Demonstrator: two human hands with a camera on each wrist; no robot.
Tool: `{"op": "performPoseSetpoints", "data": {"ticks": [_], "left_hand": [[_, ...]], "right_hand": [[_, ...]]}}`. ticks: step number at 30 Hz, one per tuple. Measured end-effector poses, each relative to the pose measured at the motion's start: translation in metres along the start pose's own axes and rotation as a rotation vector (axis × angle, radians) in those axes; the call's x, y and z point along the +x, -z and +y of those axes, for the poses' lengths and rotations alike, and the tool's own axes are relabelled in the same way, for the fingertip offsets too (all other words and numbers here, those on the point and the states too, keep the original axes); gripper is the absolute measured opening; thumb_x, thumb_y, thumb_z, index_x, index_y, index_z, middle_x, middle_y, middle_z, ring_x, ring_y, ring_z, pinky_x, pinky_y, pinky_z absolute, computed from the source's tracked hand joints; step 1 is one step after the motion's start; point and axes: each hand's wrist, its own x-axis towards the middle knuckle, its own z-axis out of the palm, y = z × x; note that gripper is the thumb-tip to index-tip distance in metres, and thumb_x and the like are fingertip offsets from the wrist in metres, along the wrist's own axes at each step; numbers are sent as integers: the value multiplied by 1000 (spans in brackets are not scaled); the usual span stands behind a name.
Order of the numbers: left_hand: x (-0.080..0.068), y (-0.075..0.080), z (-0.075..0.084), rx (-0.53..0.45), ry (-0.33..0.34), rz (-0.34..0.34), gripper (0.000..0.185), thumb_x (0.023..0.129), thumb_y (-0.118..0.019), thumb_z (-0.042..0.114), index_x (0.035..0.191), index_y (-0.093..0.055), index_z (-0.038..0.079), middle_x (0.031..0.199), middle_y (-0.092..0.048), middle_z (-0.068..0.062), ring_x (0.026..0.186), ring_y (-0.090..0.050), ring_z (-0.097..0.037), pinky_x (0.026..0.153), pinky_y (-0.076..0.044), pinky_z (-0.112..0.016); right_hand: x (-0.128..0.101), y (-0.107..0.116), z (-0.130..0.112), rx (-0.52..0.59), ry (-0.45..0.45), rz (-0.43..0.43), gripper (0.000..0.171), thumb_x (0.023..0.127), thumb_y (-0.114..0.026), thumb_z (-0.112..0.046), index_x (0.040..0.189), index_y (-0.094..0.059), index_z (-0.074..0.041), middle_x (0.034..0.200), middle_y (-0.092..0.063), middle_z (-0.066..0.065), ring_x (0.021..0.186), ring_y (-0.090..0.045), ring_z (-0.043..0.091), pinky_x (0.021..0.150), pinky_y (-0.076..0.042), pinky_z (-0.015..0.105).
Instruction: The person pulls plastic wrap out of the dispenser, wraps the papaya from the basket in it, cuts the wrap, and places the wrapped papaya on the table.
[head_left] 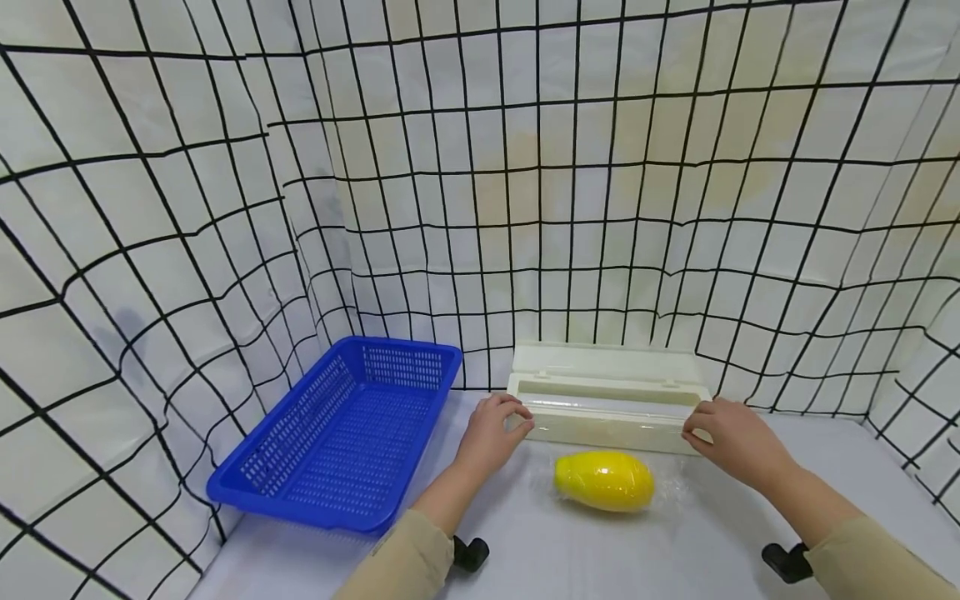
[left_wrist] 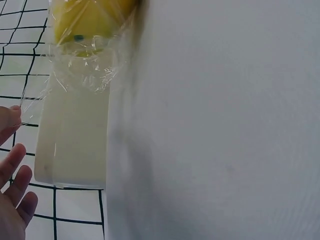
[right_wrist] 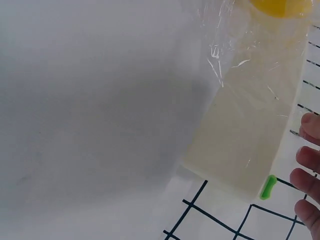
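Both hands reach forward; left hand and right hand loosely curled.

no readable text, labels or numbers anywhere

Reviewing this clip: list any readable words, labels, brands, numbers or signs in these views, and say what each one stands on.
None can be read.
The cream cling-film dispenser shows no print in any view.
The wrapped yellow fruit has a small dark mark in the left wrist view, too blurred to read.
The blue basket is plain.
The green tab on the dispenser bears no lettering.
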Motion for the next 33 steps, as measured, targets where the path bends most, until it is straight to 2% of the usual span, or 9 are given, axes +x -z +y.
{"op": "performPoseSetpoints", "data": {"ticks": [4, 9, 15, 21, 28, 33], "left_hand": [[-3, 4, 4, -2, 4, -32, 7, 94, -70, 29, 95, -73, 23, 114, -64, 2, 118, -55, -27, 102, -44, -48], [-8, 9, 7, -3, 9, -66, 7, 96, -68, 29, 95, -71, 23, 107, -66, 4, 106, -60, -25, 92, -50, -41], [-16, 15, 10, -45, 25, -112, 5, 97, -66, 26, 97, -68, 22, 102, -64, 6, 100, -60, -26, 84, -49, -36], [-27, 20, 12, -46, 7, -159, 6, 98, -63, 30, 99, -66, 24, 102, -62, 9, 100, -60, -21, 83, -49, -35], [-39, 28, 16, -51, -8, -196, 8, 98, -63, 32, 98, -66, 24, 97, -61, 14, 95, -59, -14, 81, -48, -34], [-47, 33, 16, -52, -31, -209, 5, 98, -64, 30, 98, -66, 26, 93, -60, 16, 91, -57, -9, 82, -49, -33]], "right_hand": [[-4, 8, -6, 16, -16, -25, 11, 79, -83, -15, 80, -74, -21, 82, -64, -9, 75, -59, 15, 69, -53, 39], [-9, 19, -11, 26, -29, -36, 11, 79, -82, -16, 81, -73, -23, 83, -64, -9, 77, -60, 16, 73, -53, 42], [-19, 28, -14, 14, -15, 18, 14, 77, -83, -15, 80, -72, -25, 84, -65, -9, 80, -62, 19, 75, -53, 43], [-35, 32, -20, 4, 59, 112, 21, 72, -85, -14, 78, -71, -28, 83, -62, -15, 78, -61, 14, 70, -54, 40], [-53, 37, -35, 3, 46, 64, 25, 71, -87, -18, 78, -68, -34, 84, -58, -21, 79, -58, 11, 73, -52, 41], [-65, 40, -46, -1, 64, 98, 31, 67, -89, -20, 76, -65, -38, 84, -55, -24, 78, -55, 7, 70, -52, 38]]}}
